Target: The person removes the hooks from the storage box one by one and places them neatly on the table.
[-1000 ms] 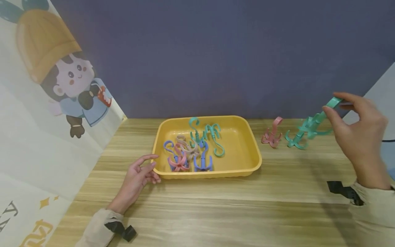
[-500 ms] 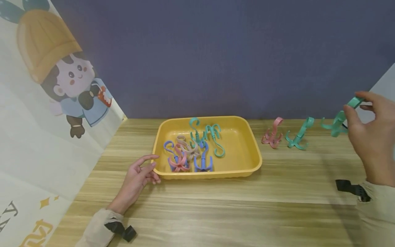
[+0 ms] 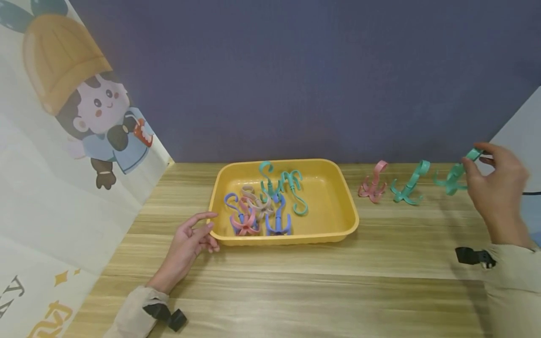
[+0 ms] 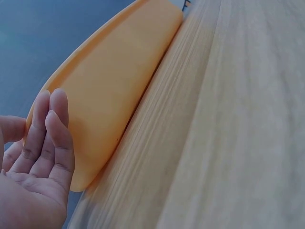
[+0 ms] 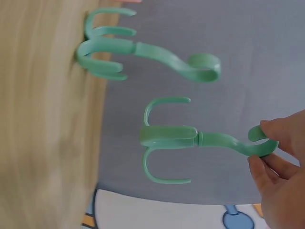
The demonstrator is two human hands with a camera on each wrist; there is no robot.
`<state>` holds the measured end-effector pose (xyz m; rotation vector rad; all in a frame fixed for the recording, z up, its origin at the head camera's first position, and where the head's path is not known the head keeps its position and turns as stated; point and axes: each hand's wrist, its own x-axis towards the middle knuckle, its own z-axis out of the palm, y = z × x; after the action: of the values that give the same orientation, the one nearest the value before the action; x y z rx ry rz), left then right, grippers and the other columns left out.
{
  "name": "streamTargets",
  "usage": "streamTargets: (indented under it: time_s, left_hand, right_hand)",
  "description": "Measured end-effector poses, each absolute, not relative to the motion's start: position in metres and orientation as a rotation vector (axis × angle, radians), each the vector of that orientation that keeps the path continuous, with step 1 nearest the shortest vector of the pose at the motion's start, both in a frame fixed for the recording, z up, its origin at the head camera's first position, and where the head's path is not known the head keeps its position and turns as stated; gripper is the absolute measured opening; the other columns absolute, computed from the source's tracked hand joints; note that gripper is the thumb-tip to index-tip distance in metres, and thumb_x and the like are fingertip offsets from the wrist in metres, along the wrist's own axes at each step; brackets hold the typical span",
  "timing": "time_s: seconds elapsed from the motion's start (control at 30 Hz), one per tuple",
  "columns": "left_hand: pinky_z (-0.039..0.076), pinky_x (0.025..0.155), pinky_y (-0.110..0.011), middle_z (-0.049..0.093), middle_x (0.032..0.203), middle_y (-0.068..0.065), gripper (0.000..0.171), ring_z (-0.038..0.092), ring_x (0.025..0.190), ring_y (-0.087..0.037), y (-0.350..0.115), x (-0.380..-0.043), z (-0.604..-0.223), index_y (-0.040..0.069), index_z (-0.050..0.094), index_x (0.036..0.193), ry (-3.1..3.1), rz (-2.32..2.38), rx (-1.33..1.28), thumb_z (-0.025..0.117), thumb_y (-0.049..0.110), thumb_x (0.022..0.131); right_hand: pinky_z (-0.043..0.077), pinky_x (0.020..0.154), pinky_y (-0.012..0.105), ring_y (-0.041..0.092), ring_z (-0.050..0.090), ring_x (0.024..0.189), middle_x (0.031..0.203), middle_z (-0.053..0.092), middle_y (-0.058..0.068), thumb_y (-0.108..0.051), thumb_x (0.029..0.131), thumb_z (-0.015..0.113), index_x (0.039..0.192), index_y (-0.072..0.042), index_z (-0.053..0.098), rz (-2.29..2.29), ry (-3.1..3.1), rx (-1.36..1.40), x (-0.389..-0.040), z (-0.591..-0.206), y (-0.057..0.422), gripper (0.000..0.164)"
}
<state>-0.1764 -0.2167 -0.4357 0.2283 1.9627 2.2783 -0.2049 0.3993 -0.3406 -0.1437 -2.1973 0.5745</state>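
Note:
My right hand (image 3: 498, 188) pinches the curled top of a green claw hook (image 3: 454, 178) between thumb and fingers at the far right. In the right wrist view this held hook (image 5: 171, 137) has its claws clear of the tabletop. Beside it, another green claw hook (image 3: 409, 185) stands upright on the table, and left of that stands a pink claw hook (image 3: 373, 184). The fingers of my left hand (image 3: 188, 244) lie loosely against the left front corner of a yellow tray (image 3: 351, 220). In the left wrist view they touch the tray's outer wall (image 4: 109, 86).
Several claw hooks in green, blue, pink and beige lie in the tray, mostly in its left half, including a blue hook (image 3: 278, 218). A dark upright panel (image 3: 313, 84) closes off the table's back. A cartoon-printed wall (image 3: 55, 188) borders the left.
My right hand has carried the green claw hook rightward away from the standing green hook, then lowered it and come slightly back left. The left hand and the tray have stayed still.

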Motion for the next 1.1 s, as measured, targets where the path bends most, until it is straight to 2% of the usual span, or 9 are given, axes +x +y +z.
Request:
streamTargets:
  time_s: [0.33,0.5,0.57,0.67,0.8,0.9,1.0,1.07,1.1]
  left_hand:
    - [0.059,0.058,-0.029,0.068,0.066,-0.007,0.037,0.067,0.060,-0.019,-0.217,-0.176,-0.436,-0.001,0.051,0.134,1.971,2.271,0.230,0.058,0.015,0.102]
    - [0.059,0.058,-0.030,0.068,0.066,-0.007,0.038,0.067,0.060,-0.019,-0.217,-0.176,-0.436,-0.001,0.051,0.135,1.971,2.270,0.231,0.058,0.015,0.102]
    - [0.059,0.058,-0.030,0.068,0.067,-0.007,0.038,0.067,0.060,-0.019,-0.217,-0.176,-0.435,-0.001,0.051,0.135,1.973,2.268,0.229,0.058,0.016,0.102]
    - [0.059,0.058,-0.029,0.068,0.067,-0.007,0.038,0.067,0.060,-0.019,-0.217,-0.176,-0.435,-0.001,0.051,0.135,1.974,2.266,0.228,0.059,0.016,0.102]
    - [0.058,0.057,-0.028,0.068,0.066,-0.007,0.037,0.067,0.060,-0.019,-0.217,-0.176,-0.435,0.000,0.052,0.134,1.972,2.267,0.225,0.059,0.017,0.102]
    - [0.058,0.057,-0.029,0.068,0.067,-0.007,0.037,0.067,0.059,-0.019,-0.217,-0.176,-0.435,0.000,0.052,0.134,1.970,2.267,0.225,0.058,0.016,0.102]
    - [0.058,0.057,-0.029,0.068,0.067,-0.007,0.036,0.067,0.060,-0.019,-0.218,-0.176,-0.435,0.000,0.052,0.134,1.970,2.264,0.225,0.058,0.016,0.102]
    - [0.058,0.057,-0.029,0.068,0.067,-0.007,0.036,0.067,0.060,-0.019,-0.218,-0.176,-0.435,0.001,0.053,0.134,1.971,2.262,0.226,0.058,0.016,0.102]
    - [0.058,0.057,-0.029,0.068,0.067,-0.007,0.035,0.067,0.060,-0.019,-0.218,-0.176,-0.435,0.001,0.053,0.134,1.972,2.261,0.225,0.058,0.016,0.102]
  right_hand:
    - [0.043,0.105,0.053,0.051,0.055,0.120,0.137,0.054,0.028,-0.013,0.102,0.054,0.140,0.003,0.051,0.616,-2.306,-0.227,-0.214,-0.366,0.414,0.041]
    - [0.040,0.107,0.019,0.044,0.054,0.124,0.139,0.053,0.027,-0.016,0.102,0.055,0.141,0.002,0.051,0.694,-2.355,-0.238,-0.214,-0.377,0.422,0.043]
    - [0.034,0.097,0.006,0.021,0.057,0.125,0.137,0.055,0.026,-0.016,0.101,0.057,0.139,0.001,0.053,0.701,-2.353,-0.226,-0.215,-0.381,0.424,0.042]
    - [0.031,0.091,0.002,-0.016,0.047,0.109,0.134,0.057,0.025,-0.016,0.099,0.060,0.136,0.001,0.056,0.698,-2.329,-0.196,-0.216,-0.386,0.425,0.041]
    - [0.032,0.094,0.002,-0.031,0.031,0.090,0.133,0.059,0.024,-0.014,0.098,0.061,0.134,0.001,0.057,0.697,-2.305,-0.184,-0.217,-0.387,0.426,0.039]
    - [0.033,0.097,0.005,-0.020,0.046,0.107,0.134,0.058,0.024,-0.015,0.099,0.061,0.135,0.001,0.057,0.685,-2.317,-0.204,-0.218,-0.386,0.425,0.039]
    - [0.042,0.107,0.026,0.023,0.059,0.123,0.132,0.059,0.027,-0.011,0.098,0.061,0.134,0.003,0.057,0.687,-2.307,-0.207,-0.219,-0.384,0.424,0.039]
    - [0.040,0.111,0.045,0.048,0.054,0.122,0.131,0.058,0.029,-0.008,0.097,0.060,0.134,0.004,0.057,0.696,-2.289,-0.196,-0.219,-0.382,0.423,0.039]
    - [0.037,0.111,0.053,0.052,0.052,0.122,0.131,0.058,0.031,-0.007,0.097,0.060,0.133,0.005,0.057,0.703,-2.277,-0.187,-0.220,-0.381,0.422,0.038]
